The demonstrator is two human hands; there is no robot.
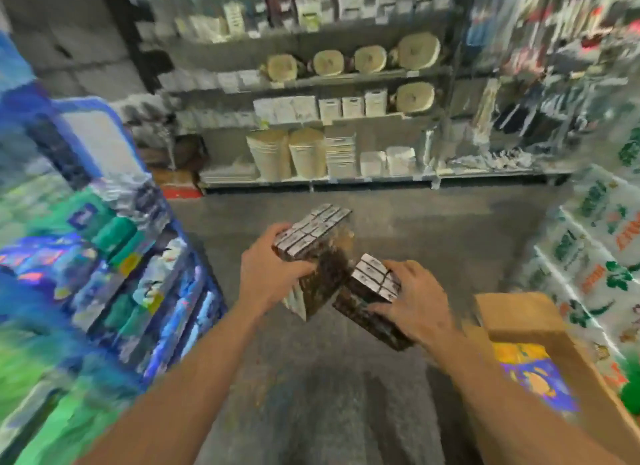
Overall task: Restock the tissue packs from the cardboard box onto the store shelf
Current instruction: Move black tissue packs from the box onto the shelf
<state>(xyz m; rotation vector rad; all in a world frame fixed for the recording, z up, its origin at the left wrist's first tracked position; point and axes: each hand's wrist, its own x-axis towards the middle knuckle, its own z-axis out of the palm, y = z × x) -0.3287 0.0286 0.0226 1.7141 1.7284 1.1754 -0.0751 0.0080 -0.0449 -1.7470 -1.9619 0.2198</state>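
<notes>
I hold two dark brown tissue packs with silver-white tops over the aisle floor. My left hand (268,274) grips the larger pack (320,253), which tilts up and away. My right hand (417,303) grips the second pack (372,296) from its right side, lower and to the right; the two packs nearly touch at their corners. The open cardboard box (519,321) stands at the lower right, with colourful packaging showing inside. A shelf of blue and green tissue packs (138,284) runs along my left. The picture is blurred.
A shelf unit (311,180) with white and cream goods stands across the aisle ahead. Stacked white packs with green and orange print (602,256) rise at the right. Grey floor (346,395) lies between them.
</notes>
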